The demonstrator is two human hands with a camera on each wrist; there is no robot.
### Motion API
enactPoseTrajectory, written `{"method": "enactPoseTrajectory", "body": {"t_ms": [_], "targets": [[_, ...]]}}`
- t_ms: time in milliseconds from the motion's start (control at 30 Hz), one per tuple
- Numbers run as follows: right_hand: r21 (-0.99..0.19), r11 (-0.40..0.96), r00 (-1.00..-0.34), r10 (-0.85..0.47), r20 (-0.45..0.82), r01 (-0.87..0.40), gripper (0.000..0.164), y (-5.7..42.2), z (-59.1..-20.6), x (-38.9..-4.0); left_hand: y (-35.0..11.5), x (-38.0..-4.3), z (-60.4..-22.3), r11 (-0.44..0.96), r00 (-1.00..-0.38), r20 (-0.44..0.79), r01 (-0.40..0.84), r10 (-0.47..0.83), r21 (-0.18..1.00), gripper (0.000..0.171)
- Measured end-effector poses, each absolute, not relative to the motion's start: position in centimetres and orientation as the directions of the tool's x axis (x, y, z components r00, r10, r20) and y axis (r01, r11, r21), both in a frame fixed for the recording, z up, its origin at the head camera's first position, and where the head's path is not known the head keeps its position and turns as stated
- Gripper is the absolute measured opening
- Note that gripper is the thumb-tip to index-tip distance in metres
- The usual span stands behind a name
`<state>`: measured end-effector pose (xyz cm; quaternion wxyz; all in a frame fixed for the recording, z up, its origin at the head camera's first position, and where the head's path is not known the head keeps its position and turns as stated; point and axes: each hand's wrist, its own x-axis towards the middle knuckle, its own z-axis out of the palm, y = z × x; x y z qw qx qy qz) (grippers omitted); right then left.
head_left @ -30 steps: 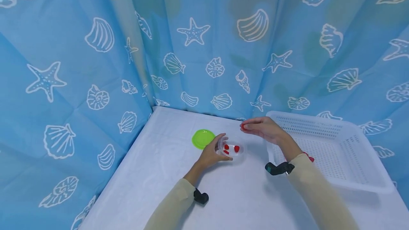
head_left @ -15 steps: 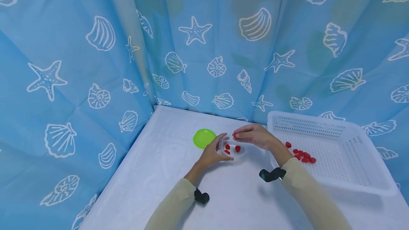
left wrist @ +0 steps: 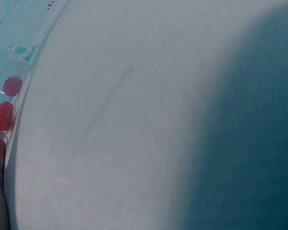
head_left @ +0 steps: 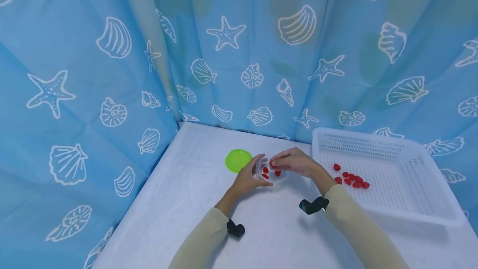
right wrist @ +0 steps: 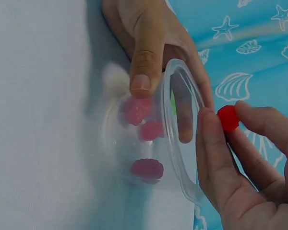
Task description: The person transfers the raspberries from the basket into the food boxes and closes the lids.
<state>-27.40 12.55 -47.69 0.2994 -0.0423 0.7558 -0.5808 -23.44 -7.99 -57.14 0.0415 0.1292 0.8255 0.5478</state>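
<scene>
My left hand (head_left: 246, 179) grips a small clear plastic bowl (right wrist: 176, 160) from its left side, thumb and fingers around the wall. Several red raspberries (right wrist: 148, 168) lie inside the bowl and show through its wall in the right wrist view. Over the bowl's mouth, my right hand (head_left: 298, 162) pinches another raspberry (right wrist: 228, 118) between thumb and fingertips. The left wrist view catches only fingertips and two raspberries (left wrist: 3, 116) at its left edge.
A round green lid (head_left: 238, 160) lies on the white-covered table left of the bowl. On the right stands a white perforated plastic basket (head_left: 422, 186) with several loose raspberries (head_left: 357, 179). A blue seashell-patterned curtain (head_left: 224, 78) hangs behind the table.
My right hand has moved left and down from near the basket to the bowl, keeping the raspberry pinched. The raspberries in the basket have come into sight. My left hand has stayed put.
</scene>
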Motion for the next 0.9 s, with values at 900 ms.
{"method": "enactPoseTrajectory", "body": {"t_ms": [900], "targets": [[-0.695, 0.719, -0.910, -0.277, -0.307, 0.015, 0.016, 9.5, -48.1, -26.8, -8.3, -23.8, -57.7, 0.312, -0.940, 0.157, 0.254, 0.303, 0.916, 0.094]]}}
